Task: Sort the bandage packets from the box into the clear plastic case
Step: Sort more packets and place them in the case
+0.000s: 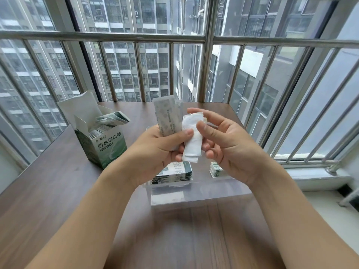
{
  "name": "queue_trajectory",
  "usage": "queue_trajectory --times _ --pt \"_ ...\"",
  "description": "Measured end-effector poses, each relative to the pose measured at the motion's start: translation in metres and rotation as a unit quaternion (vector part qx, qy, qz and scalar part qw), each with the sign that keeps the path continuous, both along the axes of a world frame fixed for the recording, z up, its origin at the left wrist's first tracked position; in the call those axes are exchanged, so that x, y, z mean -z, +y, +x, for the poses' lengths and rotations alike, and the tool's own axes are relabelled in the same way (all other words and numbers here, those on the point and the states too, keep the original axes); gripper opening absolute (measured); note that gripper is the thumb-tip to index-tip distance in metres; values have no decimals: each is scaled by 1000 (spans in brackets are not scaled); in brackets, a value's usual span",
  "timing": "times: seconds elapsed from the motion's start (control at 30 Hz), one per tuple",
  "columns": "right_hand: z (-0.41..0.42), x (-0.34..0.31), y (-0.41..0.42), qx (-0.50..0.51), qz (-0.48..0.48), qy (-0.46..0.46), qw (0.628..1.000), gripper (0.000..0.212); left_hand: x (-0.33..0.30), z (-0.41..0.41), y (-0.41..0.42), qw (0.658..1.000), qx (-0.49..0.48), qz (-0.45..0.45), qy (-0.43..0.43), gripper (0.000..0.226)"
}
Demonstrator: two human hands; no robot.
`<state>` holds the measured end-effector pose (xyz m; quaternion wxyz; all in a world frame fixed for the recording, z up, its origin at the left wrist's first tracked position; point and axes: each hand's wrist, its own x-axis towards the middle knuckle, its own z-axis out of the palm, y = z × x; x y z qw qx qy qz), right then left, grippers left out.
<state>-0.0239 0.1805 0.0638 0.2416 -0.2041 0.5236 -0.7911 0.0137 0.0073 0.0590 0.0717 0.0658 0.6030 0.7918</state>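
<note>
Bandage packets (171, 117) in both hands above the clear plastic case (194, 193), box (104, 144) left.

The hands (155, 150) hide most of the clear case (167, 199), perhaps holding more packets.

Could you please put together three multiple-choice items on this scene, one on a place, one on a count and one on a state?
1. Where does the box stand?
A. left of the clear plastic case
B. inside the case
C. on the windowsill

2. How many stacks of packets show in the case?
A. none
B. two
C. five

3. What is the box's state?
A. sealed
B. crushed flat
C. open, with packets inside

Answers:
1 A, the box sits on the table to the case's left.
2 B, one stack lies under the left hand and another stack under the right hand.
3 C, its flaps are up and packets stick out.
</note>
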Motion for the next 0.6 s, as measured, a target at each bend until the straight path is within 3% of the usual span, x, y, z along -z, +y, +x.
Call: queue_trajectory --times 0.1,0.2,0.3,0.37,0.47,0.53,0.6 --pt "-2 2 1 -23 11 -26 999 47 2 2 3 999 21 26 -43 29" --pt "-2 7 -5 31 48 -22 998 44 7 1 9 997 10 27 -76 33" --pt "-3 11 -10 94 90 15 991 40 8 -1 10 989 25 74 -123 22" --pt "-4 10 -7 135 142 133 972 42 7 -3 7 974 62 133 -174 17" --pt "-4 8 3 144 233 375 886 60 8 -6 2 959 88 180 -201 16" --pt "-2 11 1 129 270 463 834 66 9 -6 1 959 87 178 -204 20" --pt "-2 16 -7 144 267 497 813 61 10 -6 1 961 86 170 -203 15"
